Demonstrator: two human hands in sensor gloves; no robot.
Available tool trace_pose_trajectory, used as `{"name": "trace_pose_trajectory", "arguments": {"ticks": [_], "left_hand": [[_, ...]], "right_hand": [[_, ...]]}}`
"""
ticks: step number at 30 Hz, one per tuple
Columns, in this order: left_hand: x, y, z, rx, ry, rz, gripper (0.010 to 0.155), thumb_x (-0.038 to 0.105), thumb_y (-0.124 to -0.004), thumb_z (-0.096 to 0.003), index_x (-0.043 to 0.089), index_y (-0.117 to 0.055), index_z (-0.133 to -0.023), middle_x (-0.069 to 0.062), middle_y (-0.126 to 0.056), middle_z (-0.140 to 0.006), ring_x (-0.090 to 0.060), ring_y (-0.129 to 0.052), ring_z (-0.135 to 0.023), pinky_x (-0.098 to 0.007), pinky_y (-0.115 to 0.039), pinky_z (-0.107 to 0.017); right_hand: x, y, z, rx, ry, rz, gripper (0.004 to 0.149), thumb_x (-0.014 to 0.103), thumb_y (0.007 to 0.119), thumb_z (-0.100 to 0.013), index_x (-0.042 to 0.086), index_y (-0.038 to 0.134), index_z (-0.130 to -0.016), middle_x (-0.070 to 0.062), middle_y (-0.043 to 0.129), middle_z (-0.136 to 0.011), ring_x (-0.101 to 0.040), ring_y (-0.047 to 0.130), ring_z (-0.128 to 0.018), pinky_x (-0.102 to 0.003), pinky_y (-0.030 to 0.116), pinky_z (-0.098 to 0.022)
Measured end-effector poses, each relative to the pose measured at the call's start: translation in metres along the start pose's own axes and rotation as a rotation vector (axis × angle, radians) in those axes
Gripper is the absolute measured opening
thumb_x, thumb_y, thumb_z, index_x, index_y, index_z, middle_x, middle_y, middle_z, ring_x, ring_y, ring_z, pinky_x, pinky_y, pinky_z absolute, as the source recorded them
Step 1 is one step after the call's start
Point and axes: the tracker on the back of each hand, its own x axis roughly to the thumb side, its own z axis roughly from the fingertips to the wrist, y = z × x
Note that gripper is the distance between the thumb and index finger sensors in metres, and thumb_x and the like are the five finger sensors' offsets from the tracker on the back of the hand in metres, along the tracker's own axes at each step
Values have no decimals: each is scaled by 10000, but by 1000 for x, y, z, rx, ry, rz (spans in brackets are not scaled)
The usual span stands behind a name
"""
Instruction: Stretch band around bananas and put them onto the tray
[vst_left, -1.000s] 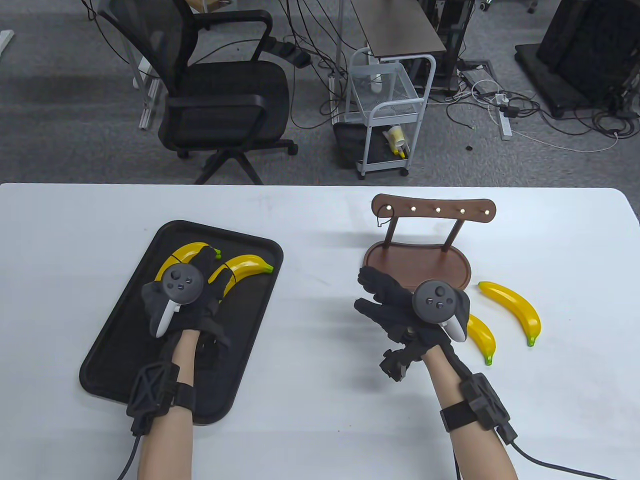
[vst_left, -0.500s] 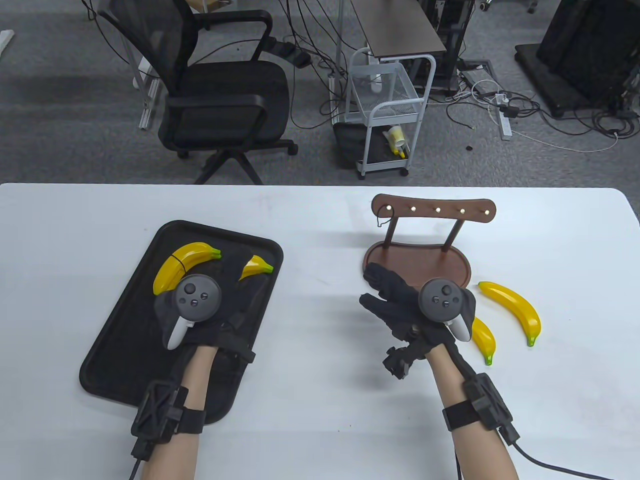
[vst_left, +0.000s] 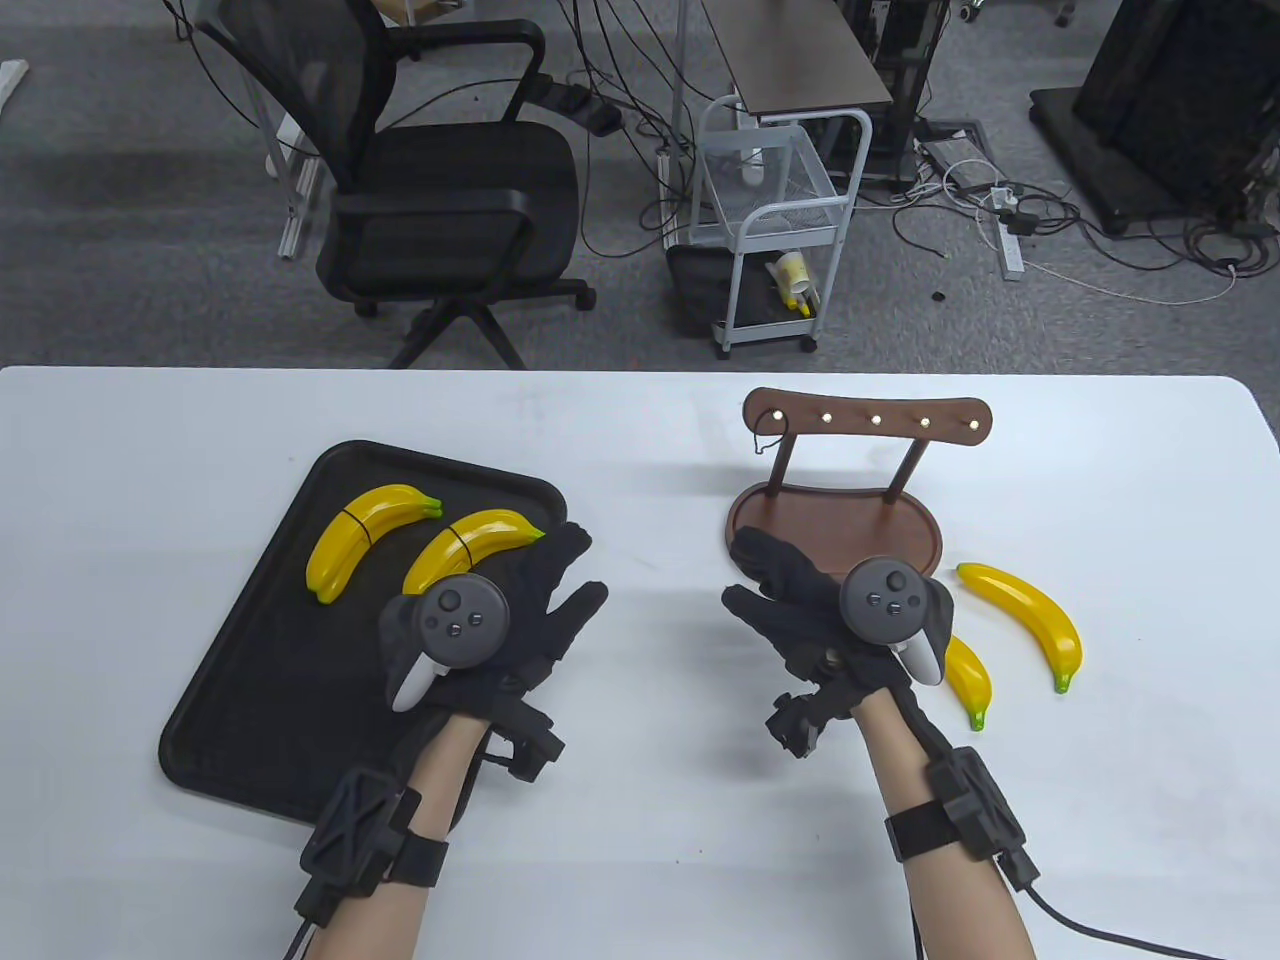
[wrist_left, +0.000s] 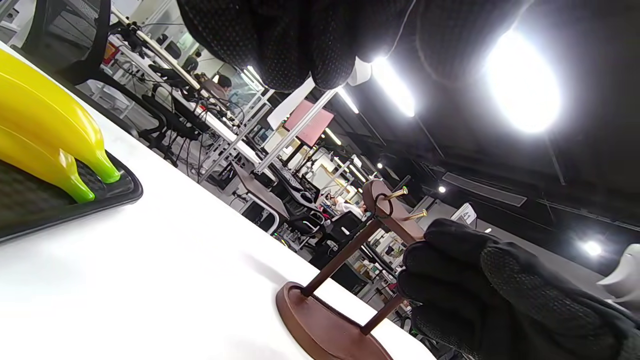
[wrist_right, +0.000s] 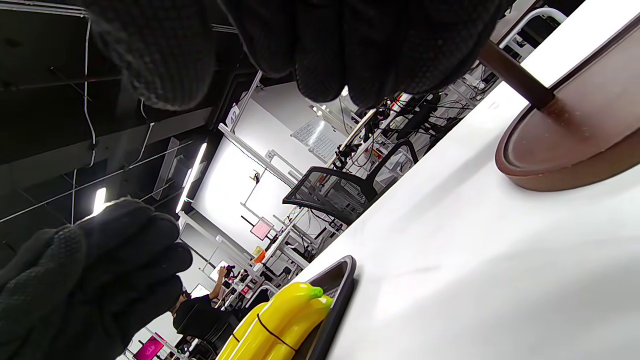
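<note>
Left hand released and empty at tray's right edge, right hand released beside wooden rack, two banded banana bundles on tray, two loose bananas on table

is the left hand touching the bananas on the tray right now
Apart. The table view shows the left hand off to the right of the banded bananas, over the tray edge, fingers spread and holding nothing.

You see the table evenly and brightly lit, with soft shadows under each hand. In the left wrist view, ceiling lights flare hard; nearby gloved fingers blur dark.
</note>
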Motion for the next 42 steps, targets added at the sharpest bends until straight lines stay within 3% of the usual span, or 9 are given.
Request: {"name": "trace_pose_trajectory", "arguments": {"ticks": [14, 20, 24, 28, 42], "left_hand": [[-2, -17, 0, -36, -30, 39, 612, 497, -698, -618, 256, -486, -1139, -24, -600, -1208, -338, -687, -1100, -505, -579, -823], [-5, -22, 0, -45, -23, 51, 603, 493, -699, -618, 258, -498, -1135, -20, -612, -1202, -334, -696, -1094, -502, -585, -821], [-5, -24, 1, -51, -23, 50, 598, 490, -701, -617, 257, -506, -1132, -22, -620, -1198, -334, -702, -1090, -502, -588, -819], [-5, -23, 1, -49, -22, 52, 593, 489, -701, -617, 260, -509, -1129, -20, -623, -1196, -333, -704, -1089, -500, -589, -819], [-7, -21, 1, -46, -12, 55, 582, 484, -701, -618, 260, -522, -1125, -18, -633, -1190, -332, -711, -1084, -501, -592, -816]], "right_hand": [[-17, 1, -6, -113, 126, 7, 653, 471, 738, -553, 98, 603, -1071, -169, 727, -1040, -430, 803, -883, -555, 735, -591], [-22, -4, -22, -201, 210, -18, 641, 464, 746, -550, 94, 621, -1059, -170, 753, -1016, -417, 831, -857, -542, 750, -579], [-23, -8, -38, -241, 244, 88, 645, 471, 744, -547, 89, 628, -1054, -170, 763, -1006, -413, 844, -846, -537, 760, -569], [-28, -11, -53, -291, 313, 76, 645, 468, 746, -544, 88, 629, -1052, -173, 766, -1002, -408, 852, -837, -536, 762, -566], [-57, -1, -82, -408, 496, -320, 623, 445, 759, -529, 94, 652, -1032, -154, 798, -970, -371, 880, -805, -515, 776, -552]]}}
